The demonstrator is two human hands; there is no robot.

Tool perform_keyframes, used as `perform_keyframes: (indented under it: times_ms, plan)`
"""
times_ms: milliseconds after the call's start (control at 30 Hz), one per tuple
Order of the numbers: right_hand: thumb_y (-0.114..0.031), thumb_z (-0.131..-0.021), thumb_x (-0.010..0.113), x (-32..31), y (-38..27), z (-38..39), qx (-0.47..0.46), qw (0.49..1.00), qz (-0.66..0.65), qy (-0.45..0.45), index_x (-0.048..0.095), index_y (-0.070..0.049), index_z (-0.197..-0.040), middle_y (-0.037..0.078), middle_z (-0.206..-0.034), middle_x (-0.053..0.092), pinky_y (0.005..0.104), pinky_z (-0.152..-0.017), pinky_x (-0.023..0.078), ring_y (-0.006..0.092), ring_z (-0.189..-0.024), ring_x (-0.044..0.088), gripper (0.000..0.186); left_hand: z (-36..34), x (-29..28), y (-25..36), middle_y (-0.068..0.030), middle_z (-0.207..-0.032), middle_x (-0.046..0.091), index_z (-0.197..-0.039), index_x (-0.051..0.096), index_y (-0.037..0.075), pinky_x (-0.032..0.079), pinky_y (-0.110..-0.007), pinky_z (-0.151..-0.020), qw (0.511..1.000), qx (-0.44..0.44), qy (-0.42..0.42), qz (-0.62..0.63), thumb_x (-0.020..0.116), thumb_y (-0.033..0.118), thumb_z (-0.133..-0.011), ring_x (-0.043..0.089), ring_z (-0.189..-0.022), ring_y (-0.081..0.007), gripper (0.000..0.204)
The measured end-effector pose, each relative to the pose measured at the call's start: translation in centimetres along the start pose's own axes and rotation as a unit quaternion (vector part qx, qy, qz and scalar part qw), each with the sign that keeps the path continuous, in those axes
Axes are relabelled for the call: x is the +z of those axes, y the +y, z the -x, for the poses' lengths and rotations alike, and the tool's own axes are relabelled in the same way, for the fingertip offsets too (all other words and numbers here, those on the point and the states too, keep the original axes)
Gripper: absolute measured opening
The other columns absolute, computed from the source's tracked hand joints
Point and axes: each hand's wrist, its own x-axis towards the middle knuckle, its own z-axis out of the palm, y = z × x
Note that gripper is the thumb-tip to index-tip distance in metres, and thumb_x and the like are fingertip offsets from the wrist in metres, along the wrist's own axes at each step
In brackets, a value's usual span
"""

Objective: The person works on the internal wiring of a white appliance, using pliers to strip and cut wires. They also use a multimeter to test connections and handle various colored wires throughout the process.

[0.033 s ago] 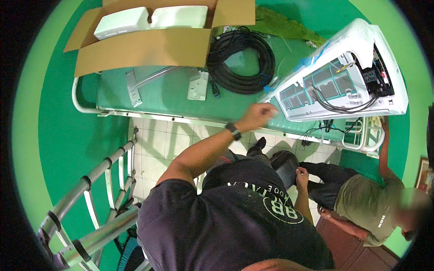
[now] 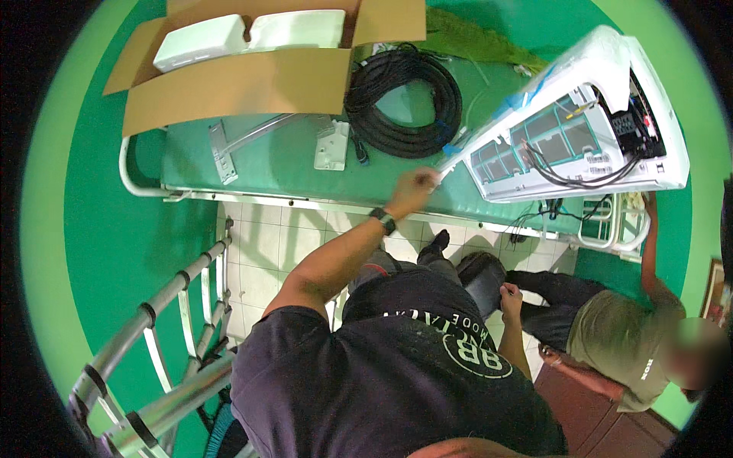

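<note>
My left hand [image 2: 412, 192], with a dark watch [image 2: 383, 221] on its wrist, is over the front edge of the green padded bed [image 2: 252, 168]. Its fingers are curled together and slightly blurred, with something pale at their tips that I cannot make out. To its right, the white indoor air-conditioner unit [image 2: 649, 174] lies at a slant, front cover raised, filters [image 2: 566, 141] and dark cables [image 2: 569, 182] showing. My right hand [image 2: 511, 299] is low in front of my body, fingers closed; whatever they might hold is hidden.
An open cardboard box [image 2: 237, 95] with white foam blocks [image 2: 298, 30] stands back left. Nearby lie a black hose coil [image 2: 359, 114], a metal bracket [image 2: 221, 156] and a white plate [image 2: 331, 149]. A ladder [image 2: 164, 294] rises at left; a co-worker [image 2: 611, 347] sits at right.
My left hand has moved left, away from the air-conditioner unit, its fingers still curled. My right hand stays in about the same place.
</note>
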Motion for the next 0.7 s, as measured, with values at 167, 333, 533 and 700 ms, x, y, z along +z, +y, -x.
perform_keyframes:
  times_ms: [167,333,533,700]
  plan:
    - [-0.018,-0.088,0.069,0.7,2.0,4.5,0.114,0.993,0.023,-0.003,0.069,0.002,-0.115,0.016,-0.106,0.072,0.0388,-0.090,0.051,0.0263,-0.101,0.066,0.033,-1.1,-7.5,-12.3,-0.0212,-0.108,0.068,-0.118,0.065,0.005,0.054,-0.046,-0.087,0.926,-0.061,0.290,-0.234,0.066,0.014,-0.089,0.067,-0.098,-0.0389,0.030]
    - [-0.034,-0.088,0.071,1.6,7.3,8.9,0.116,0.979,0.164,-0.028,0.063,-0.004,-0.126,0.021,-0.116,0.067,0.0485,-0.097,0.049,0.0374,-0.108,0.063,0.049,-2.6,-9.0,-13.3,-0.0275,-0.120,0.060,-0.130,0.051,0.005,0.052,-0.051,-0.090,0.912,-0.079,0.261,-0.305,0.064,0.013,-0.086,0.063,-0.106,-0.0449,0.046]
    - [-0.029,-0.087,0.071,2.3,10.8,9.7,0.131,0.976,0.173,0.005,0.071,-0.005,-0.116,0.018,-0.102,0.072,0.0424,-0.083,0.053,0.0290,-0.095,0.068,0.038,-4.4,-8.8,-11.2,-0.0278,-0.128,0.060,-0.131,0.049,0.004,0.048,-0.052,-0.101,0.911,-0.208,0.213,-0.285,0.061,0.011,-0.085,0.060,-0.116,-0.0443,0.049]
    - [-0.029,-0.091,0.069,2.7,7.0,5.9,-0.018,0.990,0.110,0.083,0.071,0.004,-0.111,0.022,-0.113,0.072,0.0424,-0.091,0.052,0.0334,-0.104,0.069,0.038,-2.5,-10.9,-18.2,-0.0271,-0.135,0.058,-0.138,0.046,-0.002,0.042,-0.047,-0.109,0.942,-0.052,0.229,-0.239,0.059,0.009,-0.084,0.054,-0.127,-0.0420,0.056]
